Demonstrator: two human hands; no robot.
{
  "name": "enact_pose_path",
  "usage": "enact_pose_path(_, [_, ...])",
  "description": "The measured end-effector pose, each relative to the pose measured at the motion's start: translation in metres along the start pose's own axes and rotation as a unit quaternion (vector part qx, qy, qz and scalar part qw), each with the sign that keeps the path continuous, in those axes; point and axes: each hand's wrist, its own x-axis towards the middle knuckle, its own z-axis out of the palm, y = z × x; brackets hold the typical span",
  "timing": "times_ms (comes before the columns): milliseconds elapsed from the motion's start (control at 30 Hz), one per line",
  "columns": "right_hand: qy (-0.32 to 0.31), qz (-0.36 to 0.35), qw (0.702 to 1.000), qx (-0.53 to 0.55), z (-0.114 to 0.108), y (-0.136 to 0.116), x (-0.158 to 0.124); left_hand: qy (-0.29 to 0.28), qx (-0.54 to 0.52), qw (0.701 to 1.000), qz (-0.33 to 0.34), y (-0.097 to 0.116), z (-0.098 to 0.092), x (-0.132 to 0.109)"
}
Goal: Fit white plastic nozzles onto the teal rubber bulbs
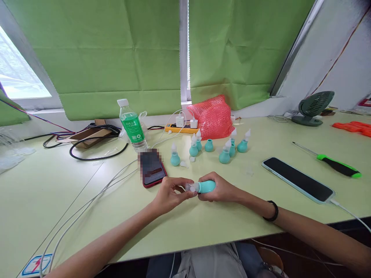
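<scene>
My right hand (222, 189) is wrapped round a teal nasal aspirator bulb (206, 187), held on its side just above the table. From its left end sticks a clear plastic nozzle (192, 187), which the thumb and fingers of my left hand (174, 193) pinch. Beyond my hands, several teal bulbs with whitish pointed tips stand upright, among them one at the left (175, 159) and one at the right (242, 145). A teal bulb without a tip (208, 145) stands between them. Small clear plastic pieces (183, 164) lie near the left bulb.
A phone in a red case (153, 170) lies beyond my left hand, near a water bottle (132, 125). A power strip (181, 128) and red bubble wrap (213, 117) sit at the back. To the right are a charging phone (298, 179), a screwdriver (333, 162) and a fan (313, 108).
</scene>
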Motion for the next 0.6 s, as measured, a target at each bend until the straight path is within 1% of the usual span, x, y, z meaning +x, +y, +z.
enact_pose_path(67, [0.060, -0.069, 0.994, -0.065, 0.003, 0.001, -0.001, -0.015, -0.027, 0.999, -0.018, -0.001, -0.001, 0.001])
enact_pose_path(100, [0.079, -0.099, 0.987, -0.098, 0.003, 0.003, -0.001, -0.025, -0.036, 0.999, -0.024, -0.002, -0.001, 0.002])
enact_pose_path(167, [0.093, -0.143, 0.972, -0.161, 0.004, 0.006, -0.001, -0.046, -0.044, 0.997, -0.035, -0.003, -0.002, 0.002])
enact_pose_path(233, [0.090, -0.170, 0.956, -0.222, 0.004, 0.010, -0.001, -0.068, -0.043, 0.996, -0.043, -0.004, -0.002, 0.003])
enact_pose_path(267, [0.094, -0.181, 0.946, -0.250, 0.004, 0.012, -0.001, -0.074, -0.040, 0.995, -0.046, -0.005, -0.002, 0.003])
enact_pose_path(333, [0.120, -0.194, 0.929, -0.291, 0.006, 0.015, -0.001, -0.069, -0.033, 0.996, -0.049, -0.005, -0.002, 0.003])
enact_pose_path(433, [0.165, -0.205, 0.914, -0.308, 0.009, 0.018, 0.000, -0.047, -0.045, 0.997, -0.051, -0.005, -0.001, 0.004])
enact_pose_path(533, [0.184, -0.217, 0.913, -0.292, 0.010, 0.019, 0.001, -0.051, -0.104, 0.991, -0.069, -0.005, 0.001, 0.004])
enact_pose_path(600, [0.187, -0.220, 0.917, -0.275, 0.011, 0.017, 0.001, -0.043, -0.156, 0.984, -0.080, -0.005, 0.003, 0.004])
